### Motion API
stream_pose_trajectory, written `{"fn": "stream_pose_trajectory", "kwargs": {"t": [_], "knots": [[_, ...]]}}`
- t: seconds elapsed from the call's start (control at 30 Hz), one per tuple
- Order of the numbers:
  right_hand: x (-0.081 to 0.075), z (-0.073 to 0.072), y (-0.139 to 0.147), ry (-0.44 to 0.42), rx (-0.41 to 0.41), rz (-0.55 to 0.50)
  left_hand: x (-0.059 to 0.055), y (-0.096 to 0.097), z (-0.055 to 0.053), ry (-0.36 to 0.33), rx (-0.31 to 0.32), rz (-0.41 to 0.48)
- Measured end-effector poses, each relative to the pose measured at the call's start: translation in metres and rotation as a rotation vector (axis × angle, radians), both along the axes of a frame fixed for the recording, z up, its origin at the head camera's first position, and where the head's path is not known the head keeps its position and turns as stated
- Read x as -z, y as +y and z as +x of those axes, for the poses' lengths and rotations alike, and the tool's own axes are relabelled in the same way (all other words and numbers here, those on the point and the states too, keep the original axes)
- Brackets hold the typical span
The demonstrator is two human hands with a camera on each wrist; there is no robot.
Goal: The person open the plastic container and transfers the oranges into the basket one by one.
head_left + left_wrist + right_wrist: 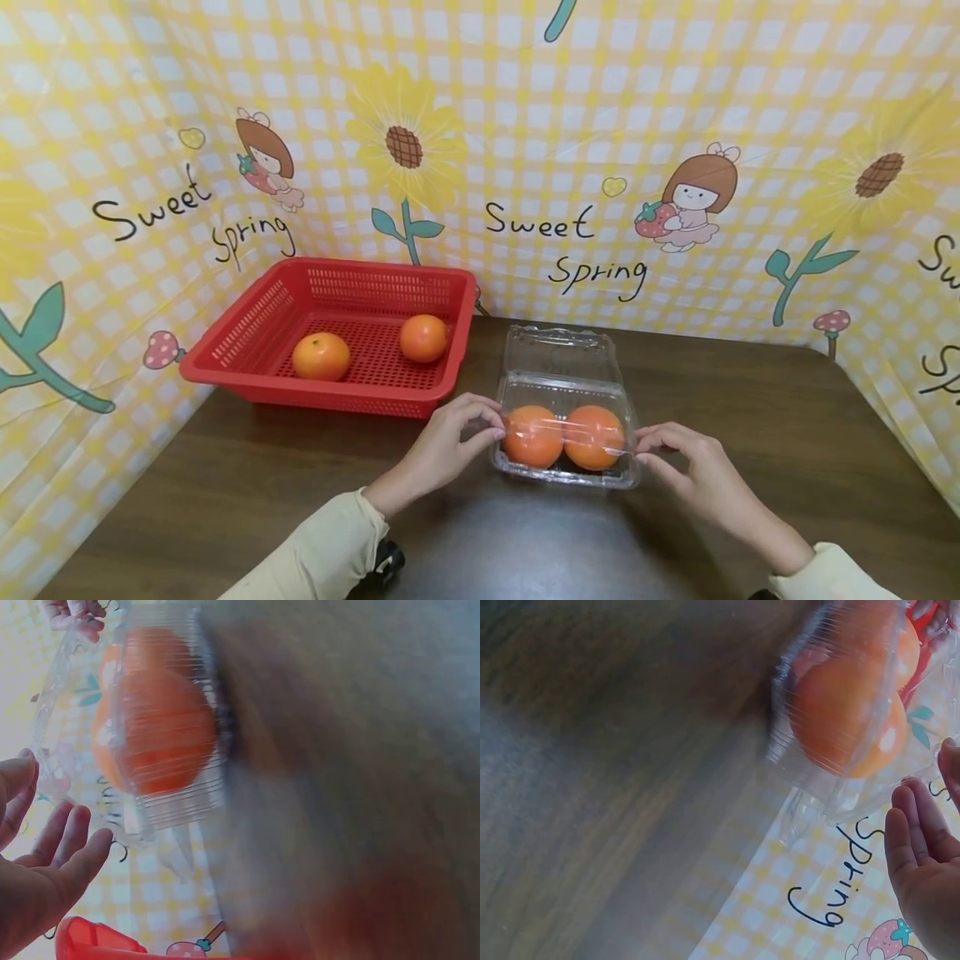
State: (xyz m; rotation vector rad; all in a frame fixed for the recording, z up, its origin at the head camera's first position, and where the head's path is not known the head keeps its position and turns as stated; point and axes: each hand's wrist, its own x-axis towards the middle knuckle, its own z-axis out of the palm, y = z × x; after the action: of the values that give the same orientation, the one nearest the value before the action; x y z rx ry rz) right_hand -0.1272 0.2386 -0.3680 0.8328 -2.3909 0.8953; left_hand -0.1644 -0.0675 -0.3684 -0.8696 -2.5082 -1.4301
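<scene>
Two oranges (532, 437) sit side by side in a clear plastic clamshell container (564, 479) on the table, seen through the plastic. In both wrist views its thin, see-through lid (52, 712) stands up above the oranges. My left hand (453, 437) holds the lid's left edge between thumb and fingers. On the other side, my right hand (693, 462) holds the right edge in the same way, its fingertips (904, 799) against the plastic. The exact contact is hard to make out through the clear plastic.
To the left stands a red plastic basket (337, 400) with two more oranges, one at its left (321, 357) and one at its right (423, 338). The dark wooden table (525, 550) backs onto a yellow checked cloth (517, 108) with printed flowers.
</scene>
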Motion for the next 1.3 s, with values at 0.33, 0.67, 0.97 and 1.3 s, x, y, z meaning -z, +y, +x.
{"fn": "stream_pose_trajectory", "kwargs": {"t": [0.33, 0.67, 0.97, 1.3], "knots": [[-0.012, -0.009, 0.005, -0.077, 0.056, -0.106, -0.013, 0.006, -0.01, 0.04, -0.055, 0.053], [-0.03, -0.025, 0.007, -0.142, 0.139, -0.174, -0.027, 0.017, -0.026, 0.106, -0.125, 0.126], [-0.041, -0.042, 0.007, -0.255, 0.165, -0.232, -0.034, 0.025, -0.043, 0.002, -0.154, 0.238], [-0.049, -0.056, 0.001, -0.433, 0.191, -0.377, -0.035, 0.035, -0.053, -0.068, -0.222, 0.353]]}}
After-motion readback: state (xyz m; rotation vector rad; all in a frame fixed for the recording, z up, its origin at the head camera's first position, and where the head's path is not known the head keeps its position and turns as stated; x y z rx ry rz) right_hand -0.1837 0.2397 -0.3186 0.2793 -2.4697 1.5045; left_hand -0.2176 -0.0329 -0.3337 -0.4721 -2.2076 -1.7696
